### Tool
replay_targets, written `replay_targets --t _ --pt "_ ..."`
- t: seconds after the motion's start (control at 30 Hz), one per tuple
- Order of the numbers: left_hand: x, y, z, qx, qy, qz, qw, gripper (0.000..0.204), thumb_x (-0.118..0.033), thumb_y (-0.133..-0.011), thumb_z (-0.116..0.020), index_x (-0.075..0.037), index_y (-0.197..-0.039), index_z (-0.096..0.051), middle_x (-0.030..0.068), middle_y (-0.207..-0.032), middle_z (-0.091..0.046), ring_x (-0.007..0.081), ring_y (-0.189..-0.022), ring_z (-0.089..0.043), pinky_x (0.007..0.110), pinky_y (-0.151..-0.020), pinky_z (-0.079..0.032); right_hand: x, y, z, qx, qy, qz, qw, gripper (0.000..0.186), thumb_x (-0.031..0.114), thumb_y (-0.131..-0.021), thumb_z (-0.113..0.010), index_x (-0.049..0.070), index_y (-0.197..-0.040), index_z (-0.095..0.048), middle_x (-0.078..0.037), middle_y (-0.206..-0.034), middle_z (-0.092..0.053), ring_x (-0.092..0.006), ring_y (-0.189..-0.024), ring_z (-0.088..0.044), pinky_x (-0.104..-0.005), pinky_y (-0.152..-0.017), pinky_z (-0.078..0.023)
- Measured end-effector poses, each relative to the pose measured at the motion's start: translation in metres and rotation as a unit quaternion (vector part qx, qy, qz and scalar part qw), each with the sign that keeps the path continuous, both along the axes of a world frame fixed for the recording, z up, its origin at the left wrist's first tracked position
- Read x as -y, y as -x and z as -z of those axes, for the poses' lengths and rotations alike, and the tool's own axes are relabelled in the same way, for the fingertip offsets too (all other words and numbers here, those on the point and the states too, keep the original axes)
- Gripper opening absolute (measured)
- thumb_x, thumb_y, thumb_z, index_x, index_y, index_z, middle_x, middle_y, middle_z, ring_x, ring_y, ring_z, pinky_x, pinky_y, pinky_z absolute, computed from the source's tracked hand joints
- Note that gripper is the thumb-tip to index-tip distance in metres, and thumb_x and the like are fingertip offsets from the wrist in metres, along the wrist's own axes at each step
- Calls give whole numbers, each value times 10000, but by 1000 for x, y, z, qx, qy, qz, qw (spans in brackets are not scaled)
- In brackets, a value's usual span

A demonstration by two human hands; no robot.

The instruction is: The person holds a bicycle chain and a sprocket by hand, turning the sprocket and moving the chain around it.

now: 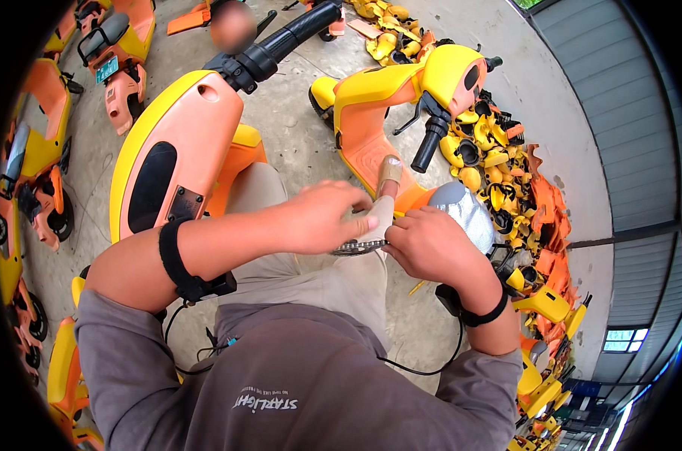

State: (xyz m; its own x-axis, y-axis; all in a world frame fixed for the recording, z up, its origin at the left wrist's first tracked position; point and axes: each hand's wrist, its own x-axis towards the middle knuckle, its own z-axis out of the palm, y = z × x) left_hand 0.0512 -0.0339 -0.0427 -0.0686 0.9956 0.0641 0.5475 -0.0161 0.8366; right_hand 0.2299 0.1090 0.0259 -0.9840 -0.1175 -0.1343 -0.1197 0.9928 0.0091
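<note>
Exposure bright, light diffuse, shadows on the concrete floor (297,94) soft; window (625,340) and white light strip (621,426) near 4 o'clock run close to blown out against a dimmer corner, silver cover (472,219) toward 3 throws small highlights. Fisheye bend heavy, wall seams (619,154) bowing around 2 o'clock, black vignette in all corners. Left hand (327,218) and right hand (435,242) near centre reasonably sharp, detail mushy toward the rim, round patch (233,26) at 11 smeared
</note>
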Motion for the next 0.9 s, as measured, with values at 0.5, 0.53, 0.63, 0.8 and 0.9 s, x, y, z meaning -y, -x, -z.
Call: replay_targets --t 0.5,0.53,0.63,0.8,0.9 --pt "-4 10 -18 41 -69 -83 993 301 -203 -973 -600 10 -1183 -582 174 -1142 -623 320 -1119 -588 398 -982 -453 -35 72 145 -10 16 234 972 213 216 -818 -575 68 -773 -721 -155 -738 -706 -333 -692 -702 -465 -630 -545" --pt "-5 10 -19 45 -65 -77 994 288 -189 -971 -599 13 -1176 -584 175 -1138 -623 316 -1114 -592 394 -977 -457 -41 70 172 10 42 257 965 221 216 -827 -569 65 -797 -727 -161 -776 -715 -334 -731 -708 -464 -652 -548" --pt "-1 13 -16 26 -81 -62 994 262 -175 -968 -597 6 -1157 -597 172 -1136 -626 315 -1107 -596 393 -972 -458 -40 65 242 38 108 313 943 243 219 -847 -556 58 -846 -738 -169 -851 -727 -334 -810 -716 -460 -699 -554" --pt "-6 13 -22 29 -58 -71 995 244 -160 -957 -603 -5 -1146 -606 163 -1131 -633 312 -1098 -601 389 -959 -460 -30 43 371 141 150 408 890 286 201 -837 -571 61 -1001 -759 -166 -1048 -729 -327 -985 -702 -451 -830 -542" --pt "-6 14 -21 8 -48 -63 997 236 -154 -952 -604 -14 -1143 -609 154 -1126 -639 305 -1081 -606 384 -934 -467 -24 29 394 240 192 451 838 309 193 -832 -570 67 -1046 -754 -169 -1118 -714 -334 -1048 -684 -440 -876 -529"
